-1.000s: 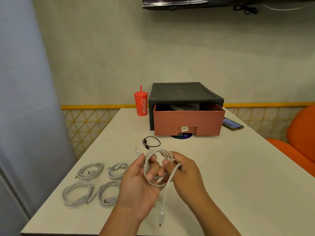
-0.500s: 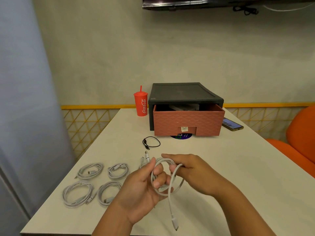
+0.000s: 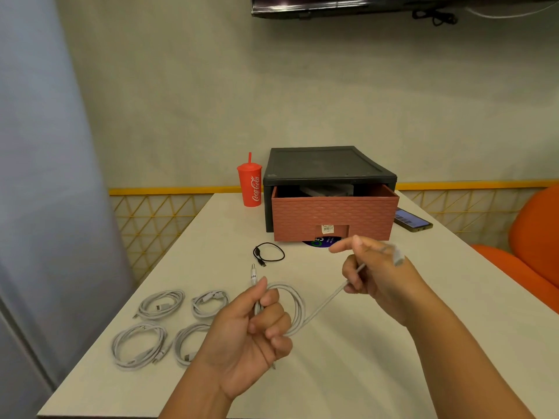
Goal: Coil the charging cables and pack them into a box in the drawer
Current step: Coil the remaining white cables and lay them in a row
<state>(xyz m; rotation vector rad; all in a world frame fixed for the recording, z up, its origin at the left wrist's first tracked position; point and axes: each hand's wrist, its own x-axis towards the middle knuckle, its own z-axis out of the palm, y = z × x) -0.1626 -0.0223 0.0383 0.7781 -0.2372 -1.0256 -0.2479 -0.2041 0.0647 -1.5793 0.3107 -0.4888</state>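
The pale worktop point(image 3: 393, 343) carries a black case point(image 3: 326, 164) at its far end, with its brick-patterned reddish drawer point(image 3: 334, 217) pulled partly out. Four coiled cables point(image 3: 160, 303), all white, lie in a two-by-two group at the near left, each a flat loop apart from its neighbours. A fifth white cable point(image 3: 298, 306) is held above the worktop at near centre: one round loop, then a straight run rising to the right. A small black cable point(image 3: 268, 252) lies in a loose ring between the drawer and the hands.

The left hand point(image 3: 242, 337) is closed on the loop, fingers curled round it and thumb upright beside a plug point(image 3: 253, 273) that sticks up past the fist. The right hand point(image 3: 384, 276), farther away and to the right, grips the straight run in curled fingers, with the forefinger stretched out to the left.

The cable's other end is a blur across the back of the right hand. Inside the drawer only the top of a dark shape point(image 3: 326, 190) shows; whether it is the box cannot be told. The left hand covers part of the nearest right coil.
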